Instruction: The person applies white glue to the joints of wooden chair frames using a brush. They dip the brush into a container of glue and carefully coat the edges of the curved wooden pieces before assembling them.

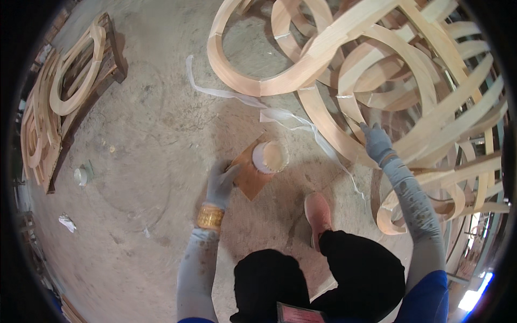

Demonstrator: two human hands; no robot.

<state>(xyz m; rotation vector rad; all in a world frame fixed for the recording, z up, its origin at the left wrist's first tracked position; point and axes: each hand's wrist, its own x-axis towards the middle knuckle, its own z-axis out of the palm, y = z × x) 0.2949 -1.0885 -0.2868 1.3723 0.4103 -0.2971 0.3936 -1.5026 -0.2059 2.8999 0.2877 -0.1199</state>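
My left hand (221,185), in a grey glove, grips the left edge of a thin brown wooden board (251,185). On that board stands a round white tub (264,157), its top a pale beige. To the right, my gloved right hand (378,144) is closed at the curved wooden frame pieces (336,126). A thin, dark sliver shows by its fingertips, too small to name. White seams mark the joints of the wooden rings (237,75) beyond my hands.
A translucent plastic strip (226,93) trails over the concrete floor (145,134) and against the frames. More wooden rings (81,81) lie on a pallet (110,59) at the left. A small white roll (81,176) and a crumpled scrap (67,222) lie nearby. Several frames crowd the right.
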